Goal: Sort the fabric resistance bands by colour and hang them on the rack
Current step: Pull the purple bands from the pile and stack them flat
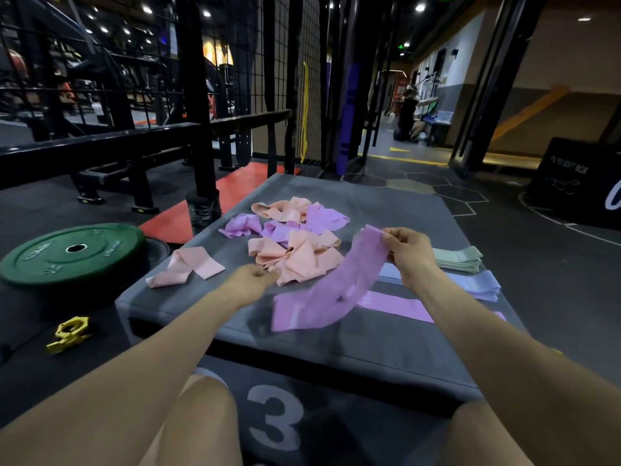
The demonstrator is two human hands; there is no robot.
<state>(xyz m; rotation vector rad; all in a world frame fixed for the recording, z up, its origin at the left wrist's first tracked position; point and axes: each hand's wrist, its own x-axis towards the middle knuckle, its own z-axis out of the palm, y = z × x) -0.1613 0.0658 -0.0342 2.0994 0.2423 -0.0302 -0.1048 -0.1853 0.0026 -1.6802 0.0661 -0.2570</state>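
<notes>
Grey plyo box [336, 351] as landmark, "3" on near face. Right hand [408, 255] pinching purple band [327, 290] above box top, band drooping, blurred. Left hand [250, 280] loosely curled, empty, beside peach-and-lilac pile [295, 240] mid-box. Folded stacks [470, 270] at right edge. Green weight plate [72, 252] left of box. Mesh rack [289, 79] beyond.

Right hand [408, 255] pinches purple band [331, 290]

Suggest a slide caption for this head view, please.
Right hand lifts a purple band from the mixed pile on the grey box.
</notes>
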